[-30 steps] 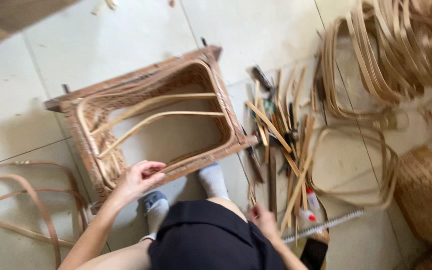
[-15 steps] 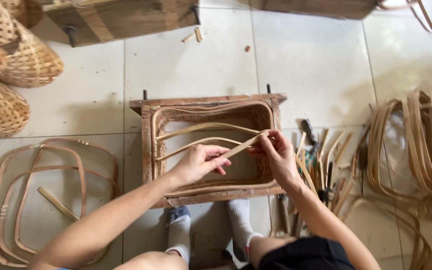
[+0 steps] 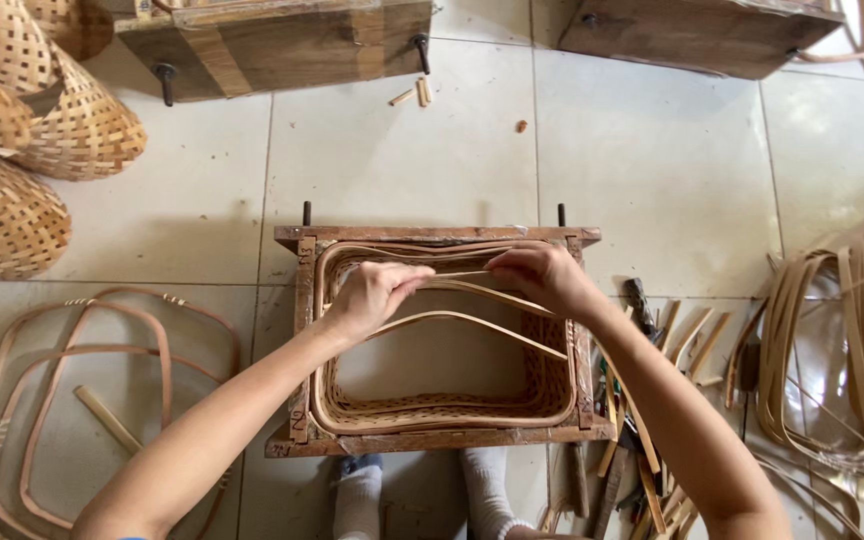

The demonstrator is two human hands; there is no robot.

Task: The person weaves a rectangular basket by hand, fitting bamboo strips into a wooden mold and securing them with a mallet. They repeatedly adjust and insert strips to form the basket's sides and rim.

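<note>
**Both hands on one strip above basket in wooden mould**

Landmark: rectangular wooden mould frame (image 3: 438,236) on tiled floor (image 3: 652,170). Woven basket (image 3: 432,412) seated inside frame, walls pressed against frame's inner faces, presumably so shape stays square while rim is worked. Frame's near edge braced against socked feet (image 3: 357,495), apparently to stop sliding.

Left hand (image 3: 370,295) over frame's far-left quarter, fingers curled closed, pinching one end of thin bamboo strip (image 3: 462,273). Right hand (image 3: 542,277) over far-right quarter, likewise closed on other end. Strip held level, just inside frame's far wall, close to coiled rim bands; two-ended grip suggests tension kept for seating along rim. Two further curved strips (image 3: 472,318) spanning basket mouth beneath hands, bowed, ends lodged against side walls.

Left of frame: bent rim hoops (image 3: 72,330) lying flat. Far left: stacked woven baskets (image 3: 22,110). Right of frame: loose strips and hand tools (image 3: 642,300), then bundle of bent bands (image 3: 852,340). Beyond frame: two more wooden blocks (image 3: 282,40), partly cut by picture edge.

Not determinable: exact fingertip contact, hidden under knuckles; whether strip ends tuck under rim; tool types at right, too jumbled. Basket floor partly obscured by forearms. Baskets and bands cropped at both side edges.
</note>
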